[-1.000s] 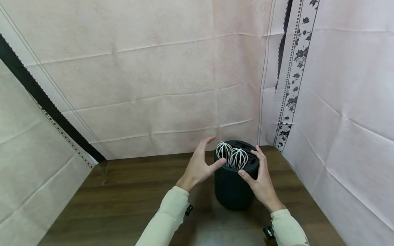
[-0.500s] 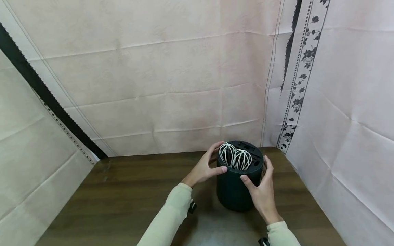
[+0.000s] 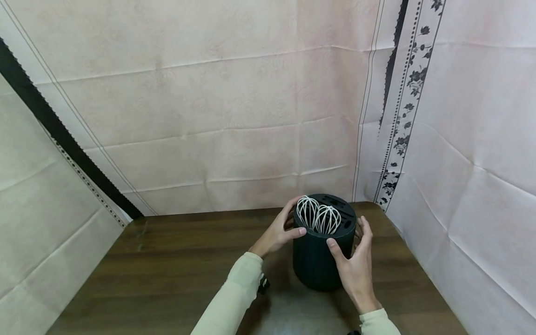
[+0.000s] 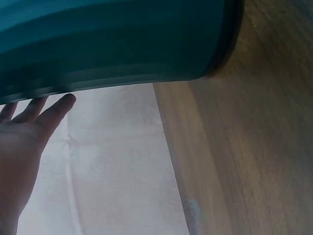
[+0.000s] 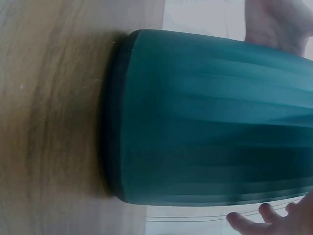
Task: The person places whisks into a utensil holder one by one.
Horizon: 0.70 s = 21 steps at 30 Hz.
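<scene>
A dark green, round utensil holder (image 3: 316,265) stands upright on the table, with slots in the right part of its top. Two white wire whisk heads (image 3: 328,219) poke out of its left part. My left hand (image 3: 274,237) grips the holder's left side, thumb at the near rim and fingers round the far side. My right hand (image 3: 356,272) holds it from the right, thumb on the front wall and fingers bent along the side, partly hidden behind it. In the left wrist view, the fingertips (image 4: 63,104) meet the holder's ribbed wall (image 4: 122,44).
The brown wood-grain table (image 3: 167,270) ends at a pale cloth wall (image 3: 230,116) close behind the holder. Another cloth wall (image 3: 481,195) with a floral border rises on the right, and a third (image 3: 50,209) on the left.
The left hand's fingers have come in round the holder's left side. My right hand has lowered its fingers from the top rim to the right side. The whisks remain in the holder.
</scene>
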Tool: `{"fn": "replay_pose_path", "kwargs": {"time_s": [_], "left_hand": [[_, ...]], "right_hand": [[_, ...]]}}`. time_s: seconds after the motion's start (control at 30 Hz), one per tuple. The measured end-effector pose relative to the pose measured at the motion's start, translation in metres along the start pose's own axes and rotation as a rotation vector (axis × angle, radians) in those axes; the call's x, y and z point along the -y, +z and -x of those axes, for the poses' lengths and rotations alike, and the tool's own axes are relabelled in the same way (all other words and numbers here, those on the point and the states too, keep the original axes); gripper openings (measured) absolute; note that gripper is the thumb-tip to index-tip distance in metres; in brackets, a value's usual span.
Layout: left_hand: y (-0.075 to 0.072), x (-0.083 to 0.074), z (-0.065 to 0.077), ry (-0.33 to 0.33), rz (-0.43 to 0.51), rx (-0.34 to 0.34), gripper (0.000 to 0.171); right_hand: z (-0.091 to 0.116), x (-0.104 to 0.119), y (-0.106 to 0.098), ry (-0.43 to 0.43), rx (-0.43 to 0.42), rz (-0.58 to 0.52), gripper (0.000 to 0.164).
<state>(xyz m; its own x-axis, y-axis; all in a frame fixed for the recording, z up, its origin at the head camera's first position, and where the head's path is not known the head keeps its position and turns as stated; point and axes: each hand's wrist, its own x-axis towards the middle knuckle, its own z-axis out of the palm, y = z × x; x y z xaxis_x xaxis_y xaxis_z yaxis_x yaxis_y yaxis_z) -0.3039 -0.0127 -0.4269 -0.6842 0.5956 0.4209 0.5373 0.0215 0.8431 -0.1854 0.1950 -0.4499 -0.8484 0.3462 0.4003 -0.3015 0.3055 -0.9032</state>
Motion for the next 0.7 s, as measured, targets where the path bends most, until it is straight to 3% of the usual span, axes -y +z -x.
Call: {"fn": "replay_pose_path", "kwargs": {"time_s": [0.57,0.7], "left_hand": [[0.0016,-0.0010,0.0011,0.000,0.006,-0.034,0.085],[0.0020,-0.0020,0.0027,-0.006,-0.034,-0.064,0.085]], "right_hand": [[-0.0017,0.0073,0.0043,-0.031,-0.023,-0.010,0.085],[-0.0053,0.0063,0.0045,-0.033,-0.015,-0.023,0.083]]}}
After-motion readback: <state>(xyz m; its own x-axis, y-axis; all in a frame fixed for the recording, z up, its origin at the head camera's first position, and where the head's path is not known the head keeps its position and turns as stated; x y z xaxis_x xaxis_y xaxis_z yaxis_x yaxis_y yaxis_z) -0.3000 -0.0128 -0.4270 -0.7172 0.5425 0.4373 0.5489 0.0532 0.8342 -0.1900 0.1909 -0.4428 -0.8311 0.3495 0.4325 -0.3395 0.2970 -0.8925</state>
